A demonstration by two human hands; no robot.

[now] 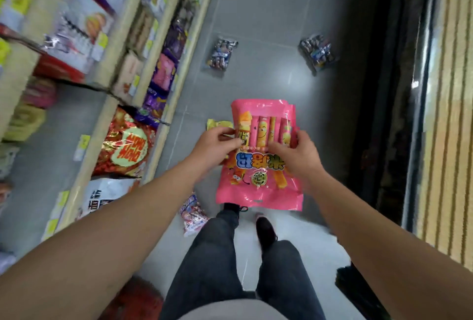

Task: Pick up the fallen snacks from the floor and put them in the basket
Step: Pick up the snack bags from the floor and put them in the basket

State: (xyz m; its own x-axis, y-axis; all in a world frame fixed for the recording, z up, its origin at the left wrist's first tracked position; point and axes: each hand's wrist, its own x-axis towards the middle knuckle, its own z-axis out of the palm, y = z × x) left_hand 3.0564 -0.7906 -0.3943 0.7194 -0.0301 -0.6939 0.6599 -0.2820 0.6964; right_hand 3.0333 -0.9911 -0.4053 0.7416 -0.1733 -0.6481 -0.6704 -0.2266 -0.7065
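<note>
both hands hold one large glossy pink plastic snack bag (258, 179) above the grey tiled floor (268, 25): left hand (217, 144) pinches its left edge, right hand (294, 151) grips its right. two dark snack packs (221, 53) lie beyond.

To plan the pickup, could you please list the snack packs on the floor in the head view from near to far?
White-and-red crinkly snack packet by the shoe → yellow packet partly behind the held pink bag → two clear bags of dark wrapped sweets, about equally far.
</note>
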